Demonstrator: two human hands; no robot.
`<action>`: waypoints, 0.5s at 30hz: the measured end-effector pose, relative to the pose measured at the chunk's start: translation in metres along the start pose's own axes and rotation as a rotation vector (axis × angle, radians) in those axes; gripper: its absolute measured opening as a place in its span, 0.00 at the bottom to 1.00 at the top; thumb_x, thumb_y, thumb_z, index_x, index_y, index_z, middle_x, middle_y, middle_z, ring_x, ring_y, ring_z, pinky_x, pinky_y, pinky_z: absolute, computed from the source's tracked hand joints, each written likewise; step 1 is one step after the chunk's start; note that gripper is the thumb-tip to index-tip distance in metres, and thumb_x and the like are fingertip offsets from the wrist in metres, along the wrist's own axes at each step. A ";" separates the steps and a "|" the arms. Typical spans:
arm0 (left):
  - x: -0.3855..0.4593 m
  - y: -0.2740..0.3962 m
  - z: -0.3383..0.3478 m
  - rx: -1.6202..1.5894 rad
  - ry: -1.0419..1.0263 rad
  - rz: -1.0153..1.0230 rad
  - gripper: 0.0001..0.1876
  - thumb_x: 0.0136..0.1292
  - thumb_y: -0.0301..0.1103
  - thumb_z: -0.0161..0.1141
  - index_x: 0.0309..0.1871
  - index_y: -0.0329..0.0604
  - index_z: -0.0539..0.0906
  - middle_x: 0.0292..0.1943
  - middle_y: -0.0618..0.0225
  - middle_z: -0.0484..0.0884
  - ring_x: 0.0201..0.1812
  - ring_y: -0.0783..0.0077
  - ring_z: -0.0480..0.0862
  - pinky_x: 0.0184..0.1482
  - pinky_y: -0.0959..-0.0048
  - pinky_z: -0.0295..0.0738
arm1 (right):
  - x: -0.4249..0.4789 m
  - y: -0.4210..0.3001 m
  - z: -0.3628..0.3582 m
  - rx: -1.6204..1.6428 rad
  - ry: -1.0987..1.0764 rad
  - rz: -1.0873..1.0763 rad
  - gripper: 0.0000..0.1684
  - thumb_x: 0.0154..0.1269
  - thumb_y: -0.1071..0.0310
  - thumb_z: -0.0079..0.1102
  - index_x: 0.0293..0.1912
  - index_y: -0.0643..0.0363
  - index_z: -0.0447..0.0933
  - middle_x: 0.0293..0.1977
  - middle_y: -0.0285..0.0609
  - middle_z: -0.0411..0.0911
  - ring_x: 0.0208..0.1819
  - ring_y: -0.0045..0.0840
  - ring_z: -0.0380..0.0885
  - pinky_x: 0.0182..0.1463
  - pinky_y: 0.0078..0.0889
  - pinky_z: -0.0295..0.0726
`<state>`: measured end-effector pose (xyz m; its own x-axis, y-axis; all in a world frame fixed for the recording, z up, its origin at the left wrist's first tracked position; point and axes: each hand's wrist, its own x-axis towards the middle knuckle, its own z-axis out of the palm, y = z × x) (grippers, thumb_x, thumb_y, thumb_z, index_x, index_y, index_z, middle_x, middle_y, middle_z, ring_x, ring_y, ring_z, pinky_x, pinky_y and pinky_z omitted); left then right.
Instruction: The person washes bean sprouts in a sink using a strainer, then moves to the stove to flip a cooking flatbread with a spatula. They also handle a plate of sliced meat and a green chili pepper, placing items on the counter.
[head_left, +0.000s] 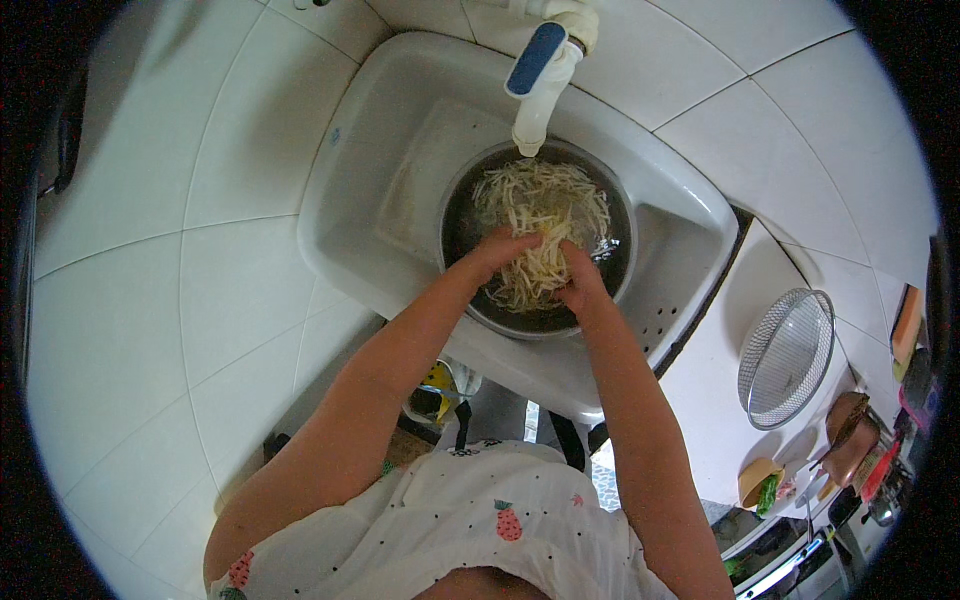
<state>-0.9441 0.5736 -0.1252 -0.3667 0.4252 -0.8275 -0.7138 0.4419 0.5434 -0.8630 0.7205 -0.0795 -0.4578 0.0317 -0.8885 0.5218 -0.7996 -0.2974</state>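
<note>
Pale, thin vegetable strips (540, 195) lie in water in a round metal bowl (630, 247), which stands in a white sink (360, 247). My left hand (506, 251) reaches into the bowl from the left, its fingers among the strips. On the right side my right hand (581, 281) is also in the bowl, partly around a bunch of strips between the two hands. Some fingertips are hidden by strips and water. Above the bowl's far rim hangs a white plastic faucet (531, 135) with a blue-topped lever.
A wire mesh basket (787, 360) stands on the white counter (697, 420) at the right. Beyond it are a small yellowish bowl (759, 480) with something green, a brown pot (851, 442) and various kitchen items. White tiled walls (247, 300) border the sink.
</note>
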 end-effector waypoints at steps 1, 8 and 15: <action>-0.004 0.003 0.002 0.065 -0.058 0.056 0.35 0.52 0.47 0.61 0.60 0.40 0.64 0.59 0.57 0.65 0.56 0.62 0.69 0.56 0.69 0.64 | 0.005 0.003 -0.001 -0.003 0.035 -0.052 0.29 0.54 0.65 0.56 0.56 0.51 0.60 0.53 0.43 0.66 0.54 0.38 0.67 0.53 0.48 0.67; -0.101 0.059 -0.021 0.704 -0.101 0.435 0.35 0.50 0.43 0.63 0.61 0.40 0.63 0.61 0.55 0.62 0.59 0.60 0.66 0.59 0.67 0.61 | -0.039 -0.006 -0.019 -0.956 -0.164 -0.672 0.32 0.50 0.74 0.57 0.56 0.50 0.61 0.56 0.45 0.62 0.57 0.36 0.62 0.58 0.37 0.63; -0.006 0.002 -0.044 0.189 0.095 0.218 0.36 0.57 0.53 0.54 0.64 0.43 0.58 0.62 0.57 0.61 0.60 0.60 0.65 0.59 0.67 0.61 | -0.040 -0.021 -0.004 -0.211 0.041 -0.096 0.29 0.61 0.53 0.48 0.61 0.44 0.57 0.63 0.44 0.53 0.63 0.40 0.53 0.62 0.50 0.52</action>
<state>-0.9690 0.5373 -0.1256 -0.5598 0.4543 -0.6930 -0.4913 0.4915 0.7190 -0.8534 0.7386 -0.0391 -0.4853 0.1287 -0.8648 0.6186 -0.6485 -0.4436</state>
